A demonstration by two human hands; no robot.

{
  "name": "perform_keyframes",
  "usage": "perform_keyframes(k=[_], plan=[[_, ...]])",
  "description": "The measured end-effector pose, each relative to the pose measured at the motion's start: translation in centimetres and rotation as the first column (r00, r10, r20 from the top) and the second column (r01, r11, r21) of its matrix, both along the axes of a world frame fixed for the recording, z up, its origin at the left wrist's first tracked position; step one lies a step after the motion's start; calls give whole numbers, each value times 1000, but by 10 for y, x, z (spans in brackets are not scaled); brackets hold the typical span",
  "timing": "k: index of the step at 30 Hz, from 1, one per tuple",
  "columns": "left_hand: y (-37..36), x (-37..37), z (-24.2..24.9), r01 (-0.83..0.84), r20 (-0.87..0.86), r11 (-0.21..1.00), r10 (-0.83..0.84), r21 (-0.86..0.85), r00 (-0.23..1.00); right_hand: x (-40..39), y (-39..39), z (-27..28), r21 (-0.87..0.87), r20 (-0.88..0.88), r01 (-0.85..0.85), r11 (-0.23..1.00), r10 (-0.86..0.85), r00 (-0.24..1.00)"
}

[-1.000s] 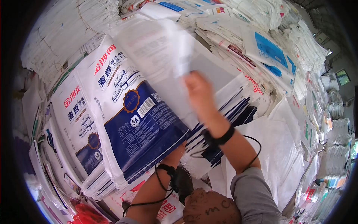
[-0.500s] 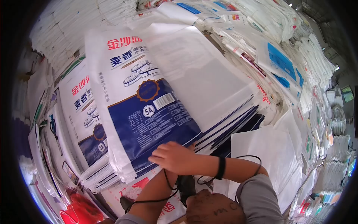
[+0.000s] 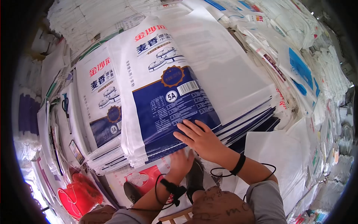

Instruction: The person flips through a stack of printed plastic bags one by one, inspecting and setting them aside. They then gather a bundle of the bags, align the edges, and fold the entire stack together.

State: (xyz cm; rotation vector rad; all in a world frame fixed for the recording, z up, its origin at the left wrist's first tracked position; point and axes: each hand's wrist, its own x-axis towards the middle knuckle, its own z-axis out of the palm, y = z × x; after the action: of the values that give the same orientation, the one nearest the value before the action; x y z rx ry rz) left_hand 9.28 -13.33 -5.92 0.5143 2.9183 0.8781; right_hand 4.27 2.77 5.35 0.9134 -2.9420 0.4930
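Note:
A printed flour sack (image 3: 175,112), white with a dark blue lower part, lies flat on top of a stack in front of me. My right hand (image 3: 199,140) rests on its blue part, fingers spread. My left hand (image 3: 181,163) is at the sack's near edge, just below the right one. Its fingertips are blurred and partly hidden there, so their grip does not show. To the left lies a second stack with a matching sack (image 3: 102,100) on top. Plain white sacks (image 3: 220,63) with blue ends extend to the right.
Scissors (image 3: 65,108) with dark handles and a phone-like item (image 3: 76,152) lie at the left. A red plastic bag (image 3: 79,196) sits at the lower left. Piled sacks (image 3: 298,71) line the right side. A black cable (image 3: 220,172) hangs by my wrists.
My right hand has moved off my left and now lies spread on the sack. The left hand shows more fully at the edge. The whole view has shifted.

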Motion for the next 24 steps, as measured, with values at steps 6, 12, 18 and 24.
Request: perform_keyframes(k=[6,12,18,24], plan=[[-47,7,24,-506,457,464,223,727,861,2,-11,-10,83,-183,59,995,-43,982],[-50,-8,27,-643,557,-511,-336,570,760,-4,-31,-15,83,-329,118,990,-84,941],[-47,-22,55,-627,612,-313,-156,713,775,-13,-49,-18,73,-432,188,979,-139,891],[-12,-70,127,-391,386,-102,-71,915,920,-43,-28,8,-203,-514,302,932,-364,777]])
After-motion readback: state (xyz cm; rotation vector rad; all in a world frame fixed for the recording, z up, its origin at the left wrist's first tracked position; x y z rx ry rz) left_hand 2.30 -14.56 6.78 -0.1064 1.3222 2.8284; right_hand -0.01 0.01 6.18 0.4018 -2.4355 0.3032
